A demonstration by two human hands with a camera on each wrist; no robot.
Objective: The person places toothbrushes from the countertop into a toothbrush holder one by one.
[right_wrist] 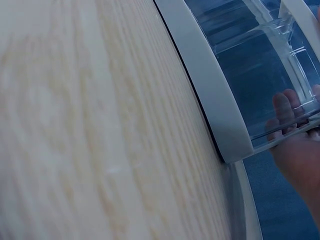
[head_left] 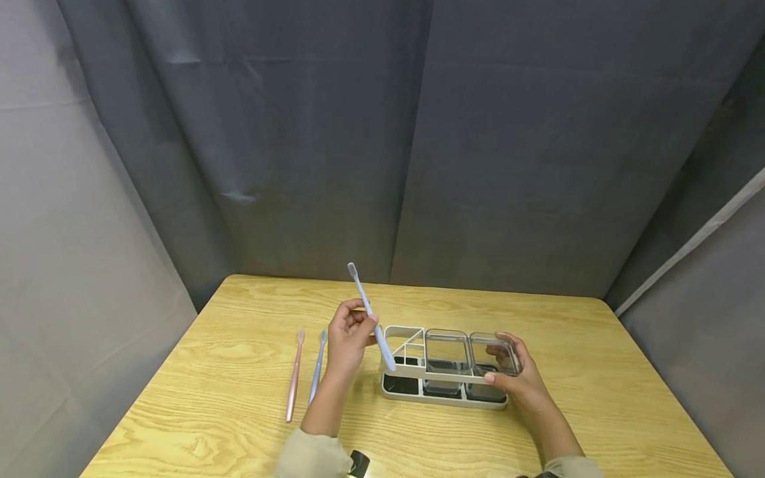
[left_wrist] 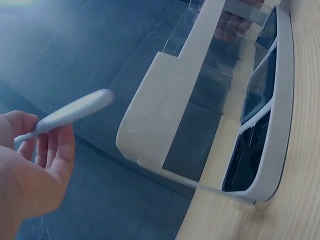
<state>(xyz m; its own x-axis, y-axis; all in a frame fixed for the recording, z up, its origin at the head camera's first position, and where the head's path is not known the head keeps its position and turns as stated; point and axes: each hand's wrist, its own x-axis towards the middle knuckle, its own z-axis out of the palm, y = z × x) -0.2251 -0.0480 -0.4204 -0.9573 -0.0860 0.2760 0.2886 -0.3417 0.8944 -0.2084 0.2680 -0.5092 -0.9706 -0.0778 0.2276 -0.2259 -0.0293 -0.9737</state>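
Observation:
My left hand [head_left: 349, 338] pinches a light-blue toothbrush [head_left: 385, 346] between thumb and fingers, its bristle head up and to the left. The handle's lower end is beside the left part of a white toothbrush holder [head_left: 445, 400], in front of its divided top section. In the left wrist view, the toothbrush [left_wrist: 75, 111] is apart from the holder [left_wrist: 155, 100]. My right hand [head_left: 521, 378] grips the holder's right end, thumb at the front and fingers behind the clear cup [head_left: 493, 352]. A second clear cup [head_left: 447, 348] sits beside it.
On the table left of my left arm lie a pink toothbrush [head_left: 294, 378] and a blue toothbrush [head_left: 318, 368], roughly parallel. The wooden table [head_left: 209, 372] ends at a grey curtain [head_left: 311, 166] behind, with light cloth [head_left: 72, 232] at the left side.

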